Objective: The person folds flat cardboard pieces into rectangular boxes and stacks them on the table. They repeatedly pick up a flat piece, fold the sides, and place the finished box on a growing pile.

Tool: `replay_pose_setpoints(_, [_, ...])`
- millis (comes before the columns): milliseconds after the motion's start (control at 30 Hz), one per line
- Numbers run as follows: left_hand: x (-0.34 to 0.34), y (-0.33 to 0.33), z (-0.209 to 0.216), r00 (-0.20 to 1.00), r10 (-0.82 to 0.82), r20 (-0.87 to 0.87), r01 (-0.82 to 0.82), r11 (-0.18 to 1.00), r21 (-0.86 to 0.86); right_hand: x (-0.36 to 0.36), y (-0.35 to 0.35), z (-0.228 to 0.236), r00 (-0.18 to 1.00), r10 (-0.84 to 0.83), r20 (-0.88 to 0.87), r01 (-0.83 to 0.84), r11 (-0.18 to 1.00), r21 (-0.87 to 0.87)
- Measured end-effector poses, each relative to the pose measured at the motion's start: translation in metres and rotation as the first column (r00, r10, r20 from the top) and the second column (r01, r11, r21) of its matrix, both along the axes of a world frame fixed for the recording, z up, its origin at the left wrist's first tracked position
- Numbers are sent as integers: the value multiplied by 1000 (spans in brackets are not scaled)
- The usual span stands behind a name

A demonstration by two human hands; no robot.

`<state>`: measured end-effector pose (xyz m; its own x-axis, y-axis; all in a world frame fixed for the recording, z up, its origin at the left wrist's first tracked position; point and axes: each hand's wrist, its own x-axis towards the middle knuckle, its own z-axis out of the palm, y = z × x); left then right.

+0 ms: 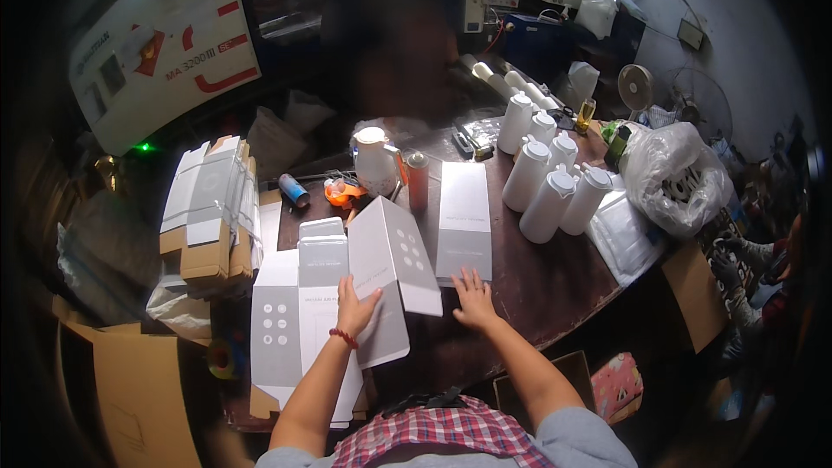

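Observation:
My left hand [356,308], with a red bead bracelet at its wrist, grips the left edge of a partly opened white and grey carton [381,256]. Its thumb lies over the panel. Beneath and left of it lie flat, unfolded carton blanks [276,295] with rows of round icons. My right hand [474,298] is open, fingers spread, at the near end of another flat carton [464,217]; its fingertips touch or nearly touch that edge. Several white thermos jugs [549,206] stand upright beyond, to the right.
A stack of folded cartons [208,204] sits at the left. A white kettle [374,160], a spray can [419,180], an orange tape dispenser [344,193] and a blue can [294,191] stand or lie behind. Right are a plastic bag [680,178] and another person's gloved hand [745,251].

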<state>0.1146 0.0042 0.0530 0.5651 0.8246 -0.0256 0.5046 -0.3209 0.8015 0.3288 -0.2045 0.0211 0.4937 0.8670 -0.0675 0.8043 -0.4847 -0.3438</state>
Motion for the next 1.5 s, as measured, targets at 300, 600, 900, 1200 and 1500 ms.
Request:
replay_pose_setpoints(300, [-58,-90,6,768,-436,-469,500,866,15,59,-3,-41,886,-56,461,92,994,-56])
replay_pose_setpoints(600, [-55,-114,-34,725,-306,-616,511,840,184,118,-51,-24,949,-106,296,9,950,311])
replay_pose_setpoints(900, [-23,-95,-12,656,-493,-571,614,789,23,59,-163,-6,971,234,58,-238,899,367])
replay_pose_setpoints(1200, [88,61,38,927,-371,-56,375,913,160,53,-176,25,794,95,-601,154,924,349])
replay_pose_setpoints(1500, [302,148,11,985,-170,16,165,972,167,80,-41,-8,897,-258,-359,384,856,344])
